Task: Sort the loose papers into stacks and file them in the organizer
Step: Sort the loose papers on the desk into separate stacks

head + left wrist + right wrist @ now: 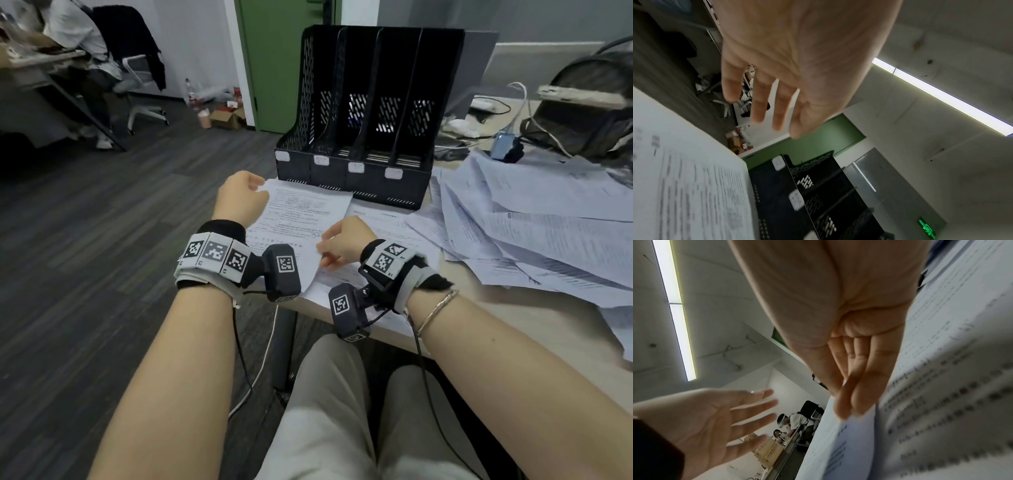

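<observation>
**Papers still loose, organizer slots bare**

An office with dark wood-pattern flooring (102, 212), a green door (274, 61) and a long ceiling light strip (941, 95) surrounds a pale desk (513, 322); another person sits at a far table on the left. At the desk's back edge stands the black perforated four-slot file organizer (370, 113), with no paper showing in its slots. To its right lies a wide, untidy heap of white printed papers (548, 222). Just in front of the organizer sits a smaller printed sheet stack (301, 219), overhanging the desk's near edge.

The sorting step looks to be in hand, filing not yet begun. The right hand (344, 243) lies with nearly straight fingers (859, 395) along that stack's right side, lifting a page edge. The left hand (239, 197) hovers spread and empty beside the stack's far-left corner. Next, I judge, both hands must square the stack's edges before lifting it towards a slot.
</observation>
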`<state>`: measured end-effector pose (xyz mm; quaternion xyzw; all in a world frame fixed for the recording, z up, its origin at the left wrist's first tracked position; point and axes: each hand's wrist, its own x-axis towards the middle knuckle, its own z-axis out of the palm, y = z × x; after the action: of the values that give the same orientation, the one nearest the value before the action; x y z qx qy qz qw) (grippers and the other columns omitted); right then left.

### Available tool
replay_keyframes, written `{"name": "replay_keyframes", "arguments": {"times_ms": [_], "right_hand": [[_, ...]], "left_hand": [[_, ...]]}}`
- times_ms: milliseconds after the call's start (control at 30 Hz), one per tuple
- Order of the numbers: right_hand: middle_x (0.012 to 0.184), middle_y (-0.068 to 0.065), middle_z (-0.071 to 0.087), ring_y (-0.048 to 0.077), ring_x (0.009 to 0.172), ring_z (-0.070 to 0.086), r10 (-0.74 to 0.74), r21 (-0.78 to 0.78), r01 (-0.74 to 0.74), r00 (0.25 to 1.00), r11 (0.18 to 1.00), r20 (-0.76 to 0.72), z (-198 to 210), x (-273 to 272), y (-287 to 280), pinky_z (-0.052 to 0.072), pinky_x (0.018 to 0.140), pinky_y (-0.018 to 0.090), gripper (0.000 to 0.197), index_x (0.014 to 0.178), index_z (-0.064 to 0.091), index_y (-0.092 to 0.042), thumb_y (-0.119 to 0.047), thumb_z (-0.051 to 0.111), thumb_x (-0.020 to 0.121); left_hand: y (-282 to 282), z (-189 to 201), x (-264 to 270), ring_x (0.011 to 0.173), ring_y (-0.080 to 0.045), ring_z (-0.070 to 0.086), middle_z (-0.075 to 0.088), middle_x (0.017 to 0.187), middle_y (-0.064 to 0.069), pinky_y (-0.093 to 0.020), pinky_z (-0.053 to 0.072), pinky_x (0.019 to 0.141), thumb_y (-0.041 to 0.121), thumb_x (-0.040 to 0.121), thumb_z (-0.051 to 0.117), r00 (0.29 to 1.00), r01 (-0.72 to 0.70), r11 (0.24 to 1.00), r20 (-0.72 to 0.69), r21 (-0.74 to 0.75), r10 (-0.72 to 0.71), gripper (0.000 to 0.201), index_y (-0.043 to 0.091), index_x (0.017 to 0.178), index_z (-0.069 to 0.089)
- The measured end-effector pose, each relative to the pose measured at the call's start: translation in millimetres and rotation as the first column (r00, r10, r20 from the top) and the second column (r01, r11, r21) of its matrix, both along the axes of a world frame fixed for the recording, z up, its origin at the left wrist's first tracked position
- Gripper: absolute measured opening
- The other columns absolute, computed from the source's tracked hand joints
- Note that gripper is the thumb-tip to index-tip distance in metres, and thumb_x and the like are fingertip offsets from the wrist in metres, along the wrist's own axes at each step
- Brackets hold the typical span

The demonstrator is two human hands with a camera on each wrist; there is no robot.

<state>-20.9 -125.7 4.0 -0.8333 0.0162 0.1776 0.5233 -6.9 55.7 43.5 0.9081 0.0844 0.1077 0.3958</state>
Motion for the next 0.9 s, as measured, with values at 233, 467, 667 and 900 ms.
{"name": "replay_keyframes", "arguments": {"times_ms": [233, 467, 667, 900], "right_hand": [[0.083, 0.006, 0.063, 0.016, 0.058, 0.066, -0.014, -0.084, 0.021, 0.996, 0.996, 0.092, 25.5, -6.2, -43.4, 0.05, 0.047, 0.022, 0.016, 0.101, 0.062, -0.007, -0.017, 0.058, 0.09], [0.089, 0.002, 0.066, 0.004, 0.066, 0.054, -0.144, -0.167, 0.211, 0.929, 0.963, 0.341, 52.7, -10.0, -124.5, 0.043, 0.055, 0.014, 0.02, 0.101, 0.071, -0.009, -0.019, 0.061, 0.087], [0.106, 0.014, 0.069, 0.025, 0.1, 0.062, -0.228, -0.262, 0.333, 0.904, 0.906, 0.361, 56.3, -23.4, -196.0, 0.047, 0.086, 0.029, 0.025, 0.102, 0.07, -0.001, -0.018, 0.063, 0.086], [0.105, 0.012, 0.069, 0.025, 0.098, 0.061, -0.19, -0.569, 0.236, 0.972, 0.788, 0.14, 32.4, -43.2, -267.8, 0.048, 0.084, 0.032, 0.026, 0.098, 0.071, -0.002, -0.024, 0.065, 0.085]], "left_hand": [[-56.7, 6.3, -1.0, 0.104, -0.018, 0.06, 0.064, 0.111, -0.005, -0.026, 0.043, 0.079, 0.017, 0.091, 0.053, 0.969, 0.246, 0.968, -0.007, -0.046, -0.246, 0.026, 0.013, 0.116, 0.06], [-129.1, 24.2, 1.2, 0.1, -0.013, 0.061, 0.063, 0.108, 0.001, -0.023, 0.045, 0.077, 0.021, 0.092, 0.052, 0.899, 0.437, 0.898, 0.011, -0.057, -0.437, 0.026, 0.015, 0.117, 0.059], [-183.9, 28.4, 2.1, 0.097, -0.013, 0.064, 0.065, 0.108, 0.001, -0.025, 0.049, 0.078, 0.024, 0.093, 0.053, 0.837, 0.545, 0.833, 0.01, -0.095, -0.547, 0.026, 0.016, 0.117, 0.059], [-232.7, 21.5, 0.3, 0.088, -0.01, 0.062, 0.065, 0.105, 0.0, -0.017, 0.046, 0.067, 0.023, 0.093, 0.054, 0.798, 0.597, 0.793, -0.012, -0.118, -0.602, 0.026, 0.015, 0.118, 0.057]]}}
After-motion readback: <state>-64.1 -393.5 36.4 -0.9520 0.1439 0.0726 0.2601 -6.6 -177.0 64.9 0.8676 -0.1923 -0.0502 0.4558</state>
